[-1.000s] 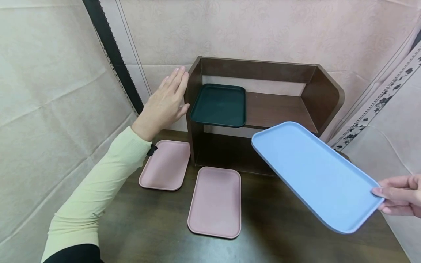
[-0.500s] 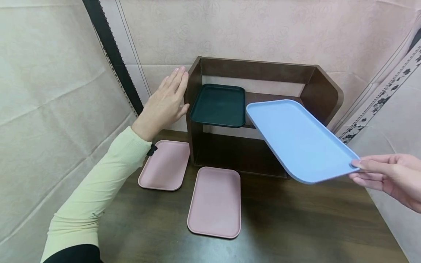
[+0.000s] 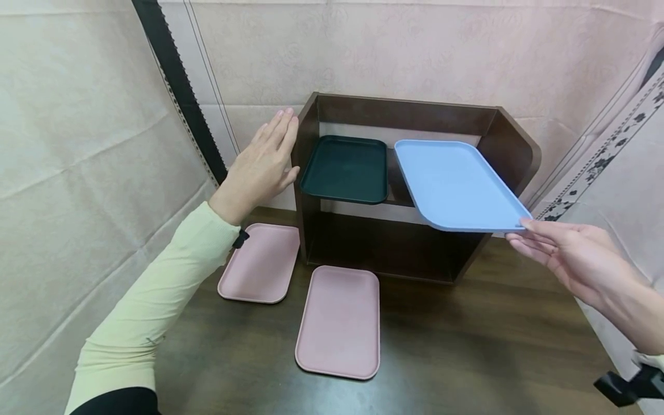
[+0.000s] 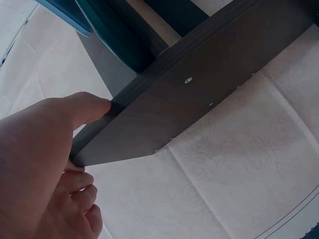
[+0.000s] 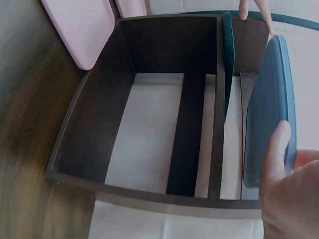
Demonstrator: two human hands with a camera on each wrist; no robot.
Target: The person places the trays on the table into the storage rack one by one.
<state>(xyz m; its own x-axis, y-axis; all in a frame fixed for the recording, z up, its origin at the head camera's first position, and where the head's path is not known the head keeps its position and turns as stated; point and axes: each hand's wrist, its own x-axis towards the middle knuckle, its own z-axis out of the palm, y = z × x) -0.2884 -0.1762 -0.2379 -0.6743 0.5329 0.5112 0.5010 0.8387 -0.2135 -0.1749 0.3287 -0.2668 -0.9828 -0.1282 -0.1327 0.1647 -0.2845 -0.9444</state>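
Note:
My right hand pinches a light blue tray by its near right corner. The tray is held out over the upper level of a dark brown shelf unit, right of a dark green tray. In the right wrist view, the blue tray stands out beside the upper board, with the thumb laid on its face. My left hand lies with straight fingers at the shelf's left side; in the left wrist view its thumb touches the front edge of the side panel.
One pink tray lies on the brown wooden table in front of the shelf. A second pink tray lies to the shelf's left, below the left forearm. Pale cloth hangs behind and at both sides.
The right hand has carried the blue tray up, leftward and away from me, from in front of the shelf to over its upper level. The left hand has stayed in place.

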